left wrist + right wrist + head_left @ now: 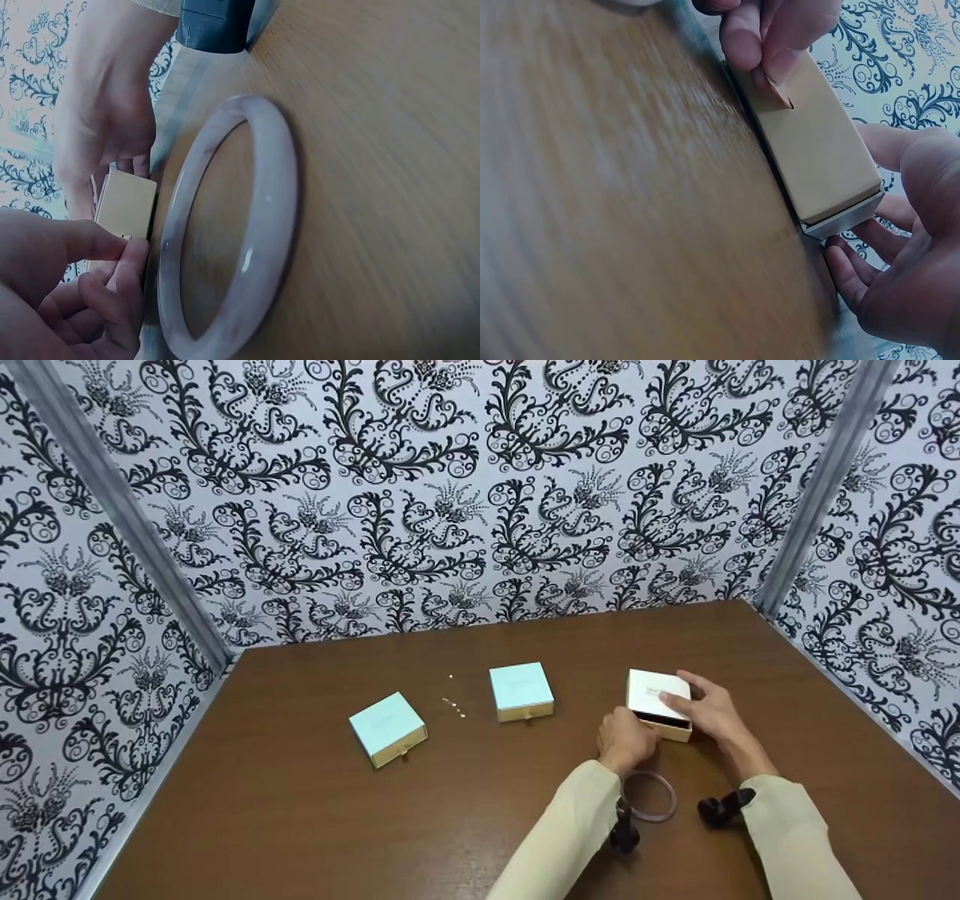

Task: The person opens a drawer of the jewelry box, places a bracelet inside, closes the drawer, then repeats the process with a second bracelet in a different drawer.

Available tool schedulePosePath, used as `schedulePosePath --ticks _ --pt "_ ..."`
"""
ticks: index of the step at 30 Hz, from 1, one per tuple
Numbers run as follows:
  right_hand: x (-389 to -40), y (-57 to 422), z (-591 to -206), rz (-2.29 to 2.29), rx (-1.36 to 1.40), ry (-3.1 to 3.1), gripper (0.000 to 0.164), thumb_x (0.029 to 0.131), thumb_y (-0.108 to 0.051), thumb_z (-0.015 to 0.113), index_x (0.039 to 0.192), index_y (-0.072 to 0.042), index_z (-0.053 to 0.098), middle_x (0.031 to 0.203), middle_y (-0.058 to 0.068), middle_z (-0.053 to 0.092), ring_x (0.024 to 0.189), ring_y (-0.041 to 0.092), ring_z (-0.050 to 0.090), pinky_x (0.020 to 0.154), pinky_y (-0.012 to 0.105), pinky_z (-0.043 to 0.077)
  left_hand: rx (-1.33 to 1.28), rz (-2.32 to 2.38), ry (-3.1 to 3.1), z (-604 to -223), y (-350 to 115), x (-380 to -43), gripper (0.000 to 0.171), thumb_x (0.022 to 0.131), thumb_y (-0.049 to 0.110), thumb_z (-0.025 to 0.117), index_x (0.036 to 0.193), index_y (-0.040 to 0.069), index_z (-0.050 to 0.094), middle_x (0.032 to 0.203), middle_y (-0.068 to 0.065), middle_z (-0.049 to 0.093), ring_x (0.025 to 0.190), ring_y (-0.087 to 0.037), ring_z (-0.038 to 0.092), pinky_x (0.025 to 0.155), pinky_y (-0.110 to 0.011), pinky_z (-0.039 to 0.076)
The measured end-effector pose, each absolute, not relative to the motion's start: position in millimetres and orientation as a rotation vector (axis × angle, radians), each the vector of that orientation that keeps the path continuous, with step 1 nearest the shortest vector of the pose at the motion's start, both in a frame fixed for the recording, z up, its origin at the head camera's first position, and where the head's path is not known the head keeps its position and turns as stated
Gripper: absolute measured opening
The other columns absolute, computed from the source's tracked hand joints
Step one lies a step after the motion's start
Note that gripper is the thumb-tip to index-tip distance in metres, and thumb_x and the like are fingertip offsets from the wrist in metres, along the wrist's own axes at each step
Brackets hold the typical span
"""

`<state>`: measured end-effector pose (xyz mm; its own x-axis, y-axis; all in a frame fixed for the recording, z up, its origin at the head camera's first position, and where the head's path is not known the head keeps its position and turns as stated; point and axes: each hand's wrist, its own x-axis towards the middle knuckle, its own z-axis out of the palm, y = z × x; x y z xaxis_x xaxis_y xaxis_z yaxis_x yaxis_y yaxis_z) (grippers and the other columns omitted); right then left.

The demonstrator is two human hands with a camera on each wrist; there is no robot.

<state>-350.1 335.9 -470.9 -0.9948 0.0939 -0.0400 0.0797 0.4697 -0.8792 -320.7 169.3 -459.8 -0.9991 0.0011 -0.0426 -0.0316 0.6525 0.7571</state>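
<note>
A white-topped drawer box (646,684) lies on the table at the right, its tan drawer (675,732) slid a little way out toward the person, with a dark gap behind the front. Between thumb and fingers, my left hand (626,737) pinches the small ribbon pull tab (781,94) on the drawer front. My right hand (712,711) grips the box's sleeve from the right, thumb on the top and fingers along the side. What the drawer contains is hidden. A pale pinkish bangle (274,180) lies flat on the table just in front of the box, below the left wrist.
Two mint-green drawer boxes, one in the middle (521,685) and one farther left (388,725), stand closed on the brown table (300,825). Several tiny pale pieces (454,705) lie between them. Patterned walls (420,510) enclose the table's back and sides.
</note>
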Motion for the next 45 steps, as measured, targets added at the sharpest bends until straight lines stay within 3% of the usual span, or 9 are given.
schedulePosePath --ticks 5,11,14,17,20,28,31,36,45 --pt "-350.1 336.8 -471.7 1.604 -0.154 -2.683 0.083 0.096 -0.04 0.067 0.157 -0.002 0.026 0.161 0.031 0.023 0.149 0.044 0.025 0.118 0.05 0.031 -0.025 1.296 2.824 -459.2 168.4 -317.9 0.027 0.076 0.023 0.086 0.065 0.011 0.064 0.073 -0.002 0.066 0.067 -0.015 0.056 0.064 -0.032 0.05" --pt "-349.6 336.6 -470.5 1.584 -0.171 -2.684 0.081 0.096 -0.038 0.066 0.157 -0.002 0.027 0.158 0.031 0.031 0.139 0.037 0.04 0.102 0.029 0.039 0.033 1.321 2.825 -460.7 166.4 -316.9 0.022 0.076 0.019 0.085 0.072 0.008 0.067 0.072 -0.003 0.066 0.065 -0.015 0.055 0.062 -0.03 0.05" --pt "-349.8 336.7 -470.2 1.592 -0.171 -2.685 0.081 0.096 -0.037 0.066 0.157 -0.002 0.026 0.159 0.032 0.028 0.142 0.04 0.036 0.108 0.036 0.039 0.058 1.331 2.822 -463.3 166.1 -317.3 0.021 0.076 0.017 0.084 0.072 0.007 0.067 0.071 -0.003 0.065 0.062 -0.015 0.056 0.058 -0.029 0.05" --pt "-349.8 336.8 -470.2 1.586 -0.171 -2.7 0.084 0.096 -0.039 0.066 0.158 -0.002 0.024 0.16 0.033 0.023 0.147 0.046 0.027 0.118 0.051 0.031 0.055 1.37 2.791 -464.6 165.9 -316.0 0.021 0.075 0.013 0.083 0.068 0.006 0.065 0.065 -0.004 0.064 0.054 -0.014 0.057 0.05 -0.026 0.05" --pt "-350.2 337.1 -470.6 1.563 -0.171 -2.719 0.085 0.095 -0.041 0.066 0.158 -0.002 0.024 0.161 0.034 0.019 0.149 0.049 0.02 0.121 0.056 0.025 0.042 1.436 2.731 -464.5 164.6 -314.4 0.023 0.075 0.01 0.083 0.064 0.007 0.063 0.055 -0.002 0.061 0.044 -0.013 0.056 0.042 -0.022 0.048" --pt "-350.6 336.7 -471.6 1.575 -0.168 -2.686 0.083 0.095 -0.039 0.067 0.157 0.0 0.026 0.157 0.034 0.029 0.143 0.041 0.033 0.117 0.048 0.031 0.043 1.412 2.74 -456.7 159.9 -304.1 0.022 0.072 0.01 0.087 0.064 0.007 0.067 0.057 -0.001 0.063 0.051 -0.013 0.058 0.054 -0.02 0.05" --pt "-350.4 335.6 -471.6 1.576 -0.164 -2.682 0.083 0.095 -0.038 0.068 0.156 0.001 0.027 0.157 0.034 0.031 0.141 0.04 0.035 0.115 0.046 0.032 0.048 1.425 2.739 -457.4 158.2 -302.5 0.024 0.072 0.009 0.086 0.061 0.008 0.065 0.056 -0.001 0.064 0.05 -0.012 0.057 0.051 -0.02 0.048" --pt "-350.9 335.0 -470.9 1.574 -0.162 -2.675 0.081 0.096 -0.037 0.068 0.156 0.001 0.028 0.157 0.034 0.03 0.142 0.04 0.035 0.116 0.047 0.032 0.035 1.509 2.674 -461.5 156.7 -302.9 0.028 0.075 0.007 0.085 0.055 0.009 0.065 0.048 0.0 0.064 0.039 -0.007 0.05 0.042 -0.02 0.042" --pt "-350.2 335.9 -469.3 1.59 -0.149 -2.689 0.083 0.096 -0.037 0.067 0.156 0.002 0.025 0.159 0.034 0.025 0.147 0.045 0.027 0.119 0.051 0.029 0.061 1.532 2.643 -466.5 151.9 -303.4 0.027 0.075 0.011 0.086 0.054 0.009 0.069 0.048 0.0 0.064 0.038 -0.006 0.047 0.044 -0.02 0.041"
